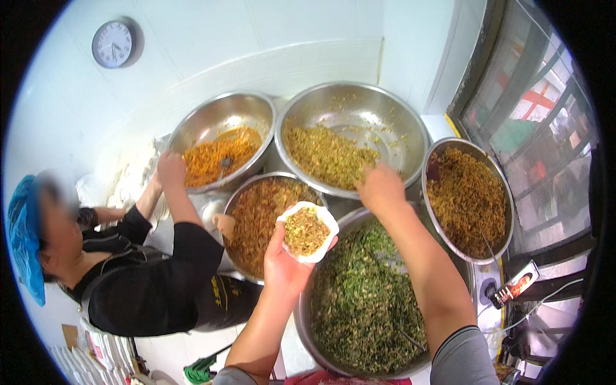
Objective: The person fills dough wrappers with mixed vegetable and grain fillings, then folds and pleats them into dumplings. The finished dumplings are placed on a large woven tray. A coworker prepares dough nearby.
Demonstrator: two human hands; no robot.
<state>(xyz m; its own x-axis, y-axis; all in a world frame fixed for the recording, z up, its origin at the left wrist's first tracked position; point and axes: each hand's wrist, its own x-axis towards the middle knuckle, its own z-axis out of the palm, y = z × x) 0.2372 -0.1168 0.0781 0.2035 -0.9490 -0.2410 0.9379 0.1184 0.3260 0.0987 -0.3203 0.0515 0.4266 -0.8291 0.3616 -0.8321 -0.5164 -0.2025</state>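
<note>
My left hand (288, 269) holds a white dough wrapper (330, 239), cupped in the palm. A mound of chopped green-brown filling (305, 231) sits in the wrapper. My right hand (383, 186) reaches over the near rim of a large steel bowl (365, 96), its curled fingers at the chopped yellow-green filling (327, 154) inside. Whether those fingers grip a utensil is hidden. Below my hands stands a big steel basin (305, 313) of chopped green vegetable filling (370, 298). A steel bowl of brown filling (262, 207) lies partly behind my left hand.
A co-worker (144, 288) in black works at the left, one hand near a bowl of orange filling (211, 159) with a spoon (224, 163). An oval basin of browned filling (469, 202) stands right. A phone (515, 285) leans near the window (529, 120), beside a white cable (544, 303).
</note>
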